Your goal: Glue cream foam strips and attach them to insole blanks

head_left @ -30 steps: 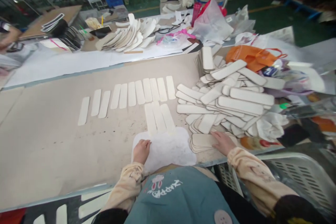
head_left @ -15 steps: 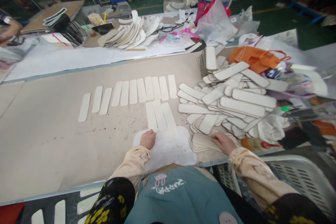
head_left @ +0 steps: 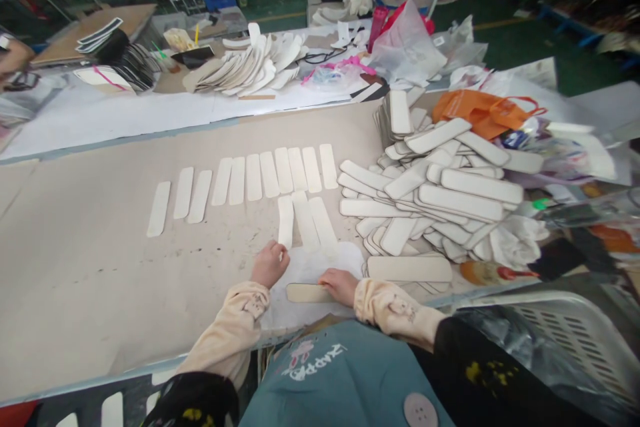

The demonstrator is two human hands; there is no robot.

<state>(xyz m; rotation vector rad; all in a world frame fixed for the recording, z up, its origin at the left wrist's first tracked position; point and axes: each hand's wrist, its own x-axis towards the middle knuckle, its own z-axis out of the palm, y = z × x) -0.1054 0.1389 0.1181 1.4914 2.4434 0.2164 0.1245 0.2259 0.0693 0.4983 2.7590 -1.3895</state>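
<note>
My left hand [head_left: 270,263] pinches the near end of a thin white strip [head_left: 285,221], which is slightly bent and stands apart from two other white strips [head_left: 313,221] beside it. My right hand [head_left: 339,285] is closed on a beige round-ended board piece [head_left: 304,293], held level over a white cloth-like sheet [head_left: 353,257] at the table's near edge. To its right, a small stack of similar board pieces [head_left: 407,269] lies on the table. Behind that spreads a large loose heap of board pieces [head_left: 463,197].
Several white strips [head_left: 253,177] lie in a row across the table [head_left: 90,280]. An orange bag [head_left: 473,113] and a bottle [head_left: 487,273] are at the right. A plastic basket [head_left: 575,320] stands below the right edge. Curved pieces [head_left: 250,67] are piled at the back.
My right hand has moved left from the small stack, bringing a board piece over the white sheet. My left hand has shifted slightly left, drawing a white strip away from its neighbours.
</note>
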